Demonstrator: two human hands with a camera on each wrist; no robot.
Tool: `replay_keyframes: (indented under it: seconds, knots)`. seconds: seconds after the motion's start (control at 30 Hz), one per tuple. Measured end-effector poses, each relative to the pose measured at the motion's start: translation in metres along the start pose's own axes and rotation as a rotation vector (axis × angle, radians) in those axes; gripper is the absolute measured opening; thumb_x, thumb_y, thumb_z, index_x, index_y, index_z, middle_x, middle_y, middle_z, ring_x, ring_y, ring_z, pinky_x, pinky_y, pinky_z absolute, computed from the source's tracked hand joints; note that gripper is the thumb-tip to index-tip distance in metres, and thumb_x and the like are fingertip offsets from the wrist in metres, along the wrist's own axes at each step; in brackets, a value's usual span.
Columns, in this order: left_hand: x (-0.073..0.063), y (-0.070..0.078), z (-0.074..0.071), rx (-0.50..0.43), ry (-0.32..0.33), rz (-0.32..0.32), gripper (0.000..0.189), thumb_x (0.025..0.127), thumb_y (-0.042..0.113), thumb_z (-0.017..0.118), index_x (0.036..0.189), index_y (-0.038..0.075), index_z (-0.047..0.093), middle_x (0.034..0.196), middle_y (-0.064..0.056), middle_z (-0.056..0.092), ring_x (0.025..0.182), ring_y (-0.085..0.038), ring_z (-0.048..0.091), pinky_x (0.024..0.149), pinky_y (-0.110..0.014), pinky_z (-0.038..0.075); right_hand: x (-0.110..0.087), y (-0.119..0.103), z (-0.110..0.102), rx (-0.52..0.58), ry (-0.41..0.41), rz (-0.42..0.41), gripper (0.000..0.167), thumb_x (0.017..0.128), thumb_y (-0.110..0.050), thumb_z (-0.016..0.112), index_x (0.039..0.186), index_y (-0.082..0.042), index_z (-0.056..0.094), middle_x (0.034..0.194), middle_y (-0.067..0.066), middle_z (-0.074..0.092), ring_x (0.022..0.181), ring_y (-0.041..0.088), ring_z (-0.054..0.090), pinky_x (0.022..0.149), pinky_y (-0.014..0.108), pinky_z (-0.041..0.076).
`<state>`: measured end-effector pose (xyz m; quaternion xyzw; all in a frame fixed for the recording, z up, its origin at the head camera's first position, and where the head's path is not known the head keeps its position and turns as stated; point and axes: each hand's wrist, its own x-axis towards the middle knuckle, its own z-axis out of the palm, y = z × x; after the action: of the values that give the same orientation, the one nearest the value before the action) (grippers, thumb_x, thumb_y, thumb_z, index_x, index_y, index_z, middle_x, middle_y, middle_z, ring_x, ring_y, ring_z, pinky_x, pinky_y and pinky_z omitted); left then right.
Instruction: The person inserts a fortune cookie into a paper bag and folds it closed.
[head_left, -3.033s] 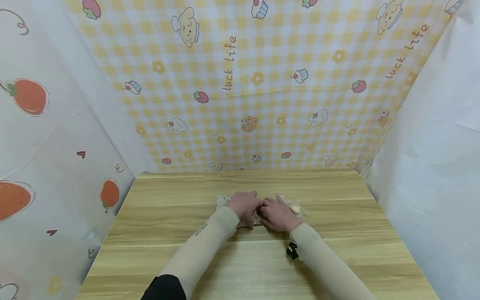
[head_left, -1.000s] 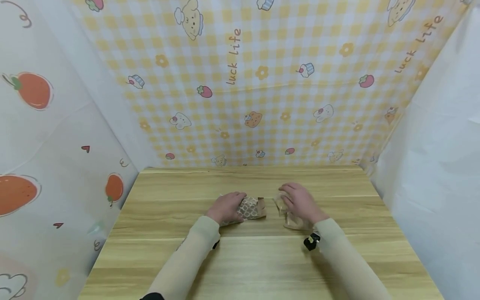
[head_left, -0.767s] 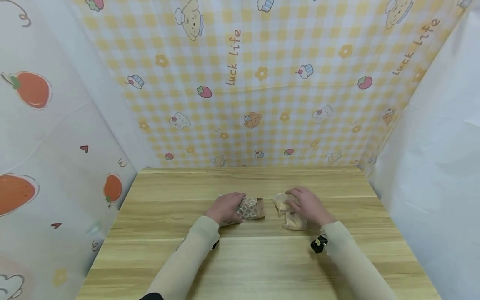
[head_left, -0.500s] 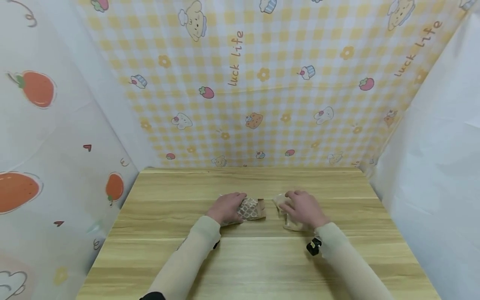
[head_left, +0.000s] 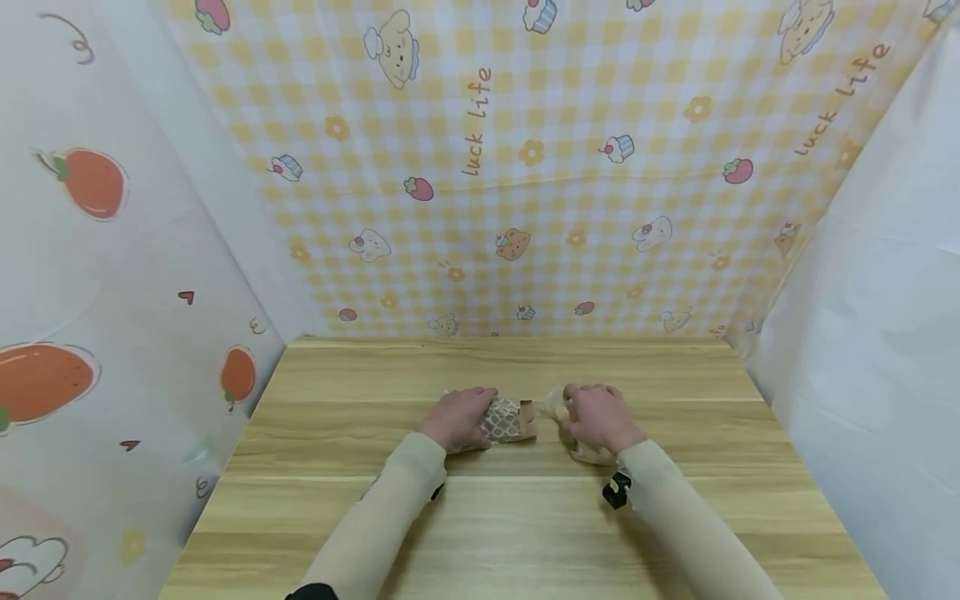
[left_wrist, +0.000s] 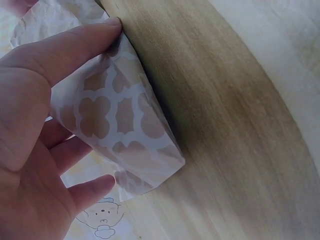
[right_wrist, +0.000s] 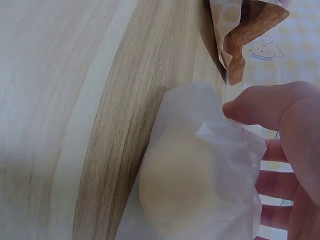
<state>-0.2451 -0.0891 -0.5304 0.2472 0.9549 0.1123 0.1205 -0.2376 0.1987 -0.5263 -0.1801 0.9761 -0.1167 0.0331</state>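
Note:
A paper bag (head_left: 502,419) with a brown-and-white lattice print lies mid-table, its torn brown mouth facing right. My left hand (head_left: 457,418) grips it, thumb (left_wrist: 75,45) along the printed side and fingers round the opposite one. To its right are two frosted, see-through packets. The far packet (head_left: 555,404) lies partly under my right hand (head_left: 600,417), whose thumb and fingers curl round it. Nearer me, another packet (head_left: 592,454) is mostly covered by that hand. Through the frosted film in the right wrist view shows a pale, round piece of food (right_wrist: 177,180).
The wooden table (head_left: 517,533) ends at a yellow checked cloth (head_left: 480,208) hung behind it. White sheeting (head_left: 862,333) hangs along the right side, and a fruit-printed sheet (head_left: 150,250) along the left. A small black wrist camera (head_left: 617,490) sits under the right cuff.
The hands, together at the bag three seconds ago, have parted. Two packets now lie right of the bag. My right hand has come down slightly leftward onto the far packet; the left stays on the bag.

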Motion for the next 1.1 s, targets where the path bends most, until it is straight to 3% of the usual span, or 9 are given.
replay_keyframes:
  seconds: [0.13,0.37,0.53,0.7,0.97,1.1]
  knots:
    - [0.0,0.001,0.001,0.014,0.002,0.0,0.094,0.078,0.034,0.094,0.156,0.012,0.047,0.152,-0.01,0.057,0.135,-0.032,0.058,0.117,-0.054,0.044,0.0,0.0,0.004,-0.008,0.011,-0.02,0.045,0.087,-0.026,0.081,0.126,-0.009,0.067,0.116,0.011,0.075,0.114,0.041,0.066,0.11,0.076,0.038]
    - [0.001,0.002,0.0,0.049,0.008,0.001,0.094,0.077,0.036,0.095,0.156,0.012,0.048,0.151,-0.01,0.059,0.134,-0.03,0.059,0.116,-0.055,0.044,0.002,0.001,0.007,-0.07,0.025,-0.042,0.031,0.09,-0.03,0.081,0.111,-0.014,0.064,0.109,0.009,0.075,0.121,0.046,0.062,0.115,0.079,0.027]
    - [0.0,0.003,-0.002,0.045,-0.001,-0.001,0.096,0.077,0.035,0.095,0.156,0.011,0.047,0.151,-0.01,0.058,0.135,-0.03,0.058,0.117,-0.056,0.043,0.003,-0.002,0.007,-0.09,0.058,-0.05,0.03,0.092,-0.033,0.079,0.11,-0.015,0.062,0.108,0.007,0.075,0.121,0.043,0.063,0.118,0.076,0.025]
    - [0.001,0.004,-0.002,0.051,0.001,-0.006,0.096,0.077,0.036,0.095,0.156,0.011,0.046,0.151,-0.01,0.058,0.135,-0.031,0.058,0.117,-0.058,0.042,0.002,-0.008,0.003,-0.104,0.078,-0.108,0.028,0.092,-0.029,0.077,0.113,-0.017,0.063,0.116,0.009,0.075,0.124,0.042,0.061,0.118,0.076,0.025]
    - [0.001,0.004,-0.001,0.031,-0.012,-0.017,0.097,0.079,0.036,0.094,0.158,0.011,0.044,0.154,-0.011,0.055,0.136,-0.032,0.057,0.113,-0.054,0.047,0.002,-0.018,0.0,-0.122,0.079,-0.251,0.029,0.092,-0.027,0.079,0.117,-0.02,0.067,0.119,0.006,0.075,0.119,0.038,0.065,0.114,0.067,0.04]
    - [0.0,0.004,-0.002,0.023,-0.017,-0.017,0.096,0.079,0.036,0.094,0.158,0.011,0.044,0.155,-0.012,0.054,0.137,-0.032,0.057,0.113,-0.054,0.047,0.002,-0.022,0.001,-0.143,0.078,-0.297,0.03,0.093,-0.031,0.08,0.119,-0.022,0.07,0.12,0.005,0.074,0.115,0.035,0.067,0.103,0.062,0.051]
